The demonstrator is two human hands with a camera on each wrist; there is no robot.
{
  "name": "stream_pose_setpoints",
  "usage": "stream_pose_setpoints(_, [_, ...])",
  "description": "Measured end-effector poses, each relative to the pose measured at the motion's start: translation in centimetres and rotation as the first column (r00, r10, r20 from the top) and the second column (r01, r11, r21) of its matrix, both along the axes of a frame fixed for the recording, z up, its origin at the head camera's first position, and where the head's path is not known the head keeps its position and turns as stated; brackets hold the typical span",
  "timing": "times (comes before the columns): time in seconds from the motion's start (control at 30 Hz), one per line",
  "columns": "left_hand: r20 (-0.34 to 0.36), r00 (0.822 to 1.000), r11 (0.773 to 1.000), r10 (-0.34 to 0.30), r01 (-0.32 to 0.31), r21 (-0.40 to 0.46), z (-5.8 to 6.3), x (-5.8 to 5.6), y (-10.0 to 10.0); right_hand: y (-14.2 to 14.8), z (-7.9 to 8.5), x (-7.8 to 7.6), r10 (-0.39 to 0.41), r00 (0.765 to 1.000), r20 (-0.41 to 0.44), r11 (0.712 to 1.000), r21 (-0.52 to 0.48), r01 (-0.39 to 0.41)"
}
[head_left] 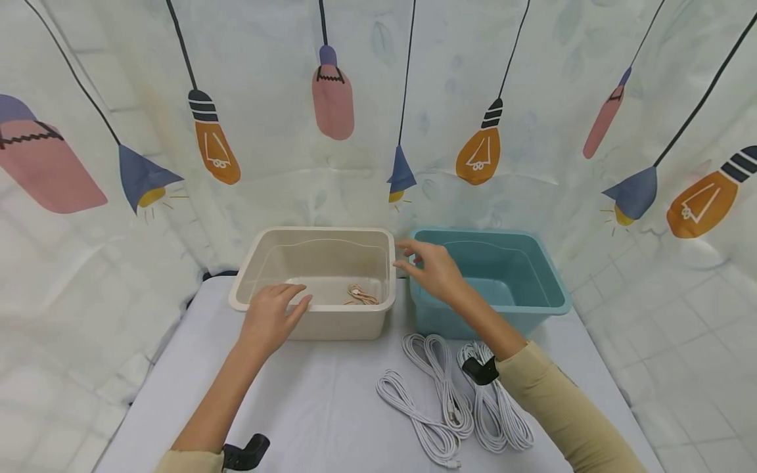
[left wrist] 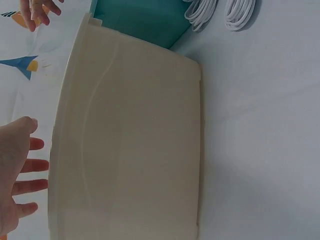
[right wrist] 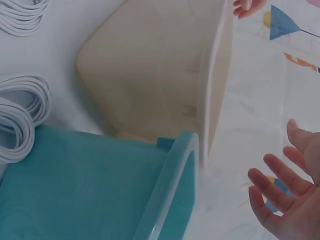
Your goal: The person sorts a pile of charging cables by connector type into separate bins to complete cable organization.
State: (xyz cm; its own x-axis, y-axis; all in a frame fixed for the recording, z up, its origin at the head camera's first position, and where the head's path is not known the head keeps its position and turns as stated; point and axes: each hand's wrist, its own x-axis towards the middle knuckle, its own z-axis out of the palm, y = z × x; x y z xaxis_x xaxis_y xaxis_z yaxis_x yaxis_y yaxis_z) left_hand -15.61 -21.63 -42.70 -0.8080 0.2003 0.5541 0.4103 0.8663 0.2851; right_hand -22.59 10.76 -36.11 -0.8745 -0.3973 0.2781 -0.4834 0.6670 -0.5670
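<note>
A beige plastic bin (head_left: 331, 325) stands at the back of the table, with a small tan coiled cable (head_left: 363, 297) lying inside near its right front. My left hand (head_left: 272, 318) hovers over the front left rim of this bin, fingers spread and holding nothing. Beside it stands a teal bin (head_left: 473, 322). My right hand (head_left: 434, 268) is over the gap between the two bins, near the beige bin's right rim, its fingers parted around nothing. In the right wrist view its fingers (right wrist: 282, 177) are loosely bent.
Several bundles of white cable (head_left: 426, 420) lie on the white tablecloth (head_left: 319, 401) in front of the teal bin, partly under my right forearm. A curtain (head_left: 367, 190) printed with lamps hangs right behind the bins. Dark wrist straps (head_left: 245, 453) show on both arms.
</note>
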Motion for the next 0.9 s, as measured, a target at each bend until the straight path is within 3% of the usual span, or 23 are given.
stream_pose_setpoints(0.3, [-0.080, 0.996, 0.999, -0.032, 0.030, -0.028, 0.3, -0.6, 1.4, 1.8, -1.2, 1.8, -0.039, 0.999, -0.024, 0.999, -0.038, 0.038])
stream_pose_setpoints(0.63, [-0.020, 0.999, 0.998, -0.040, 0.040, -0.044, 0.7, -1.0, 2.9, 4.1, -2.7, 3.8, -0.064, 0.995, -0.077, 0.997, -0.058, 0.060])
stream_pose_setpoints(0.9, [-0.017, 0.998, 0.997, -0.058, 0.057, -0.055, 0.7, -1.4, 4.1, 5.5, -3.5, 5.4, -0.074, 0.994, -0.080, 0.996, -0.054, 0.070])
